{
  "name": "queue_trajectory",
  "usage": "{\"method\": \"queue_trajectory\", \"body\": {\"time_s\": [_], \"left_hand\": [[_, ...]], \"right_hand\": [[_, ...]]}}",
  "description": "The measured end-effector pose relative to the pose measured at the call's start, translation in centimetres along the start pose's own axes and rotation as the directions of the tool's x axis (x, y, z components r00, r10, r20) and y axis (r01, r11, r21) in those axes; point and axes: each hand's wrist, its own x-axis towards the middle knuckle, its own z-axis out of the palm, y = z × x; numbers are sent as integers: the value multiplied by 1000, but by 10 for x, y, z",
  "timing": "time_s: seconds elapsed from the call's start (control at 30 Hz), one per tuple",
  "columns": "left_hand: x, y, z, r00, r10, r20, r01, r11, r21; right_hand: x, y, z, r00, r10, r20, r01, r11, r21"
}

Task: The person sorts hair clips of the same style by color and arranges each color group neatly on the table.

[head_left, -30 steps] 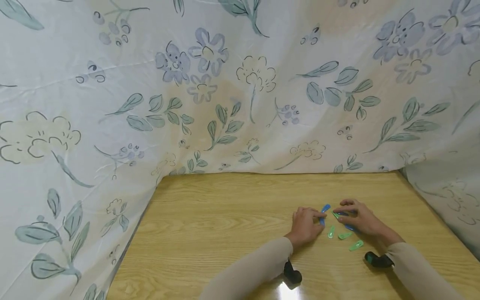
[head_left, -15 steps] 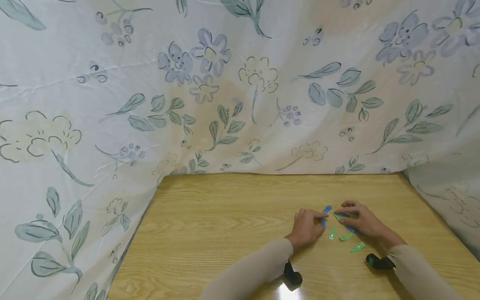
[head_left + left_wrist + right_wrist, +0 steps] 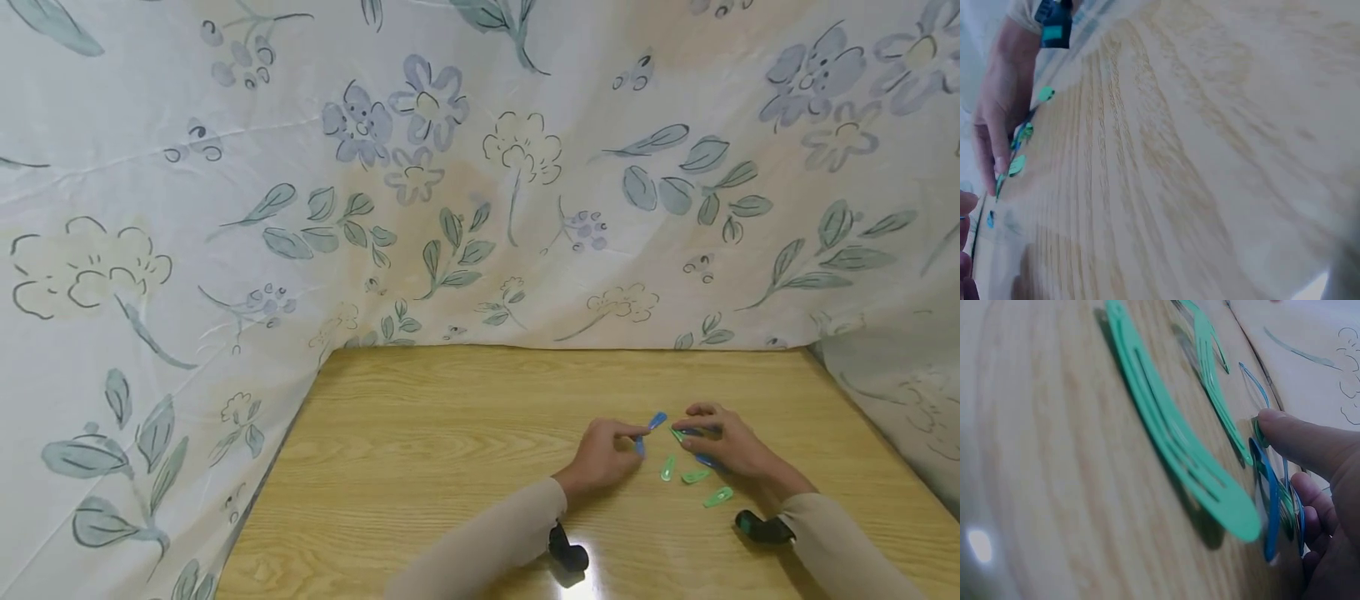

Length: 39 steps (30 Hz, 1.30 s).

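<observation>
My left hand (image 3: 602, 457) pinches a blue snap hair clip (image 3: 639, 447) between thumb and forefinger. Just beyond its fingertip lies a second blue clip (image 3: 657, 419). To the right, thumb and forefinger of my right hand (image 3: 726, 442) pinch a green hair clip (image 3: 677, 435), also visible at those fingertips in the left wrist view (image 3: 1000, 185). More blue clips (image 3: 705, 460) lie under that hand, partly hidden by it. The right wrist view shows a blue clip (image 3: 1270, 506) close beside the thumb. Only the fingers of my left hand (image 3: 966, 250) enter the left wrist view.
Several green hair clips lie loose in front of the hands: one upright in view (image 3: 667, 468), one sideways (image 3: 695, 477), one nearer me (image 3: 717, 497). The wooden table (image 3: 450, 433) ends at a floral curtain (image 3: 480, 250) behind and on both sides.
My left hand has drawn back to the left with the blue clip, away from the other blue clip. The right hand stays almost where it was. The head view has shifted slightly.
</observation>
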Motion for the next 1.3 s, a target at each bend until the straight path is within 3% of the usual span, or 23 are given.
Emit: {"method": "queue_trajectory", "body": {"time_s": [0.27,0.63,0.93,1.3], "left_hand": [[-18,-7,-24,1000,1,14,0,997,-80],[-40,-25,-68,996,-91,-13,89,988,-129],[-57,-46,-115,988,-139,-69,129,983,-132],[-73,-73,-159,968,-212,-138,209,977,-37]], "right_hand": [[-2,0,-2,999,33,-10,-34,999,-30],[0,-2,-4,1000,22,-8,-22,1000,-5],[1,-3,-4,1000,21,-7,-21,1000,-17],[1,-3,0,1000,-5,-26,4,999,-37]]}}
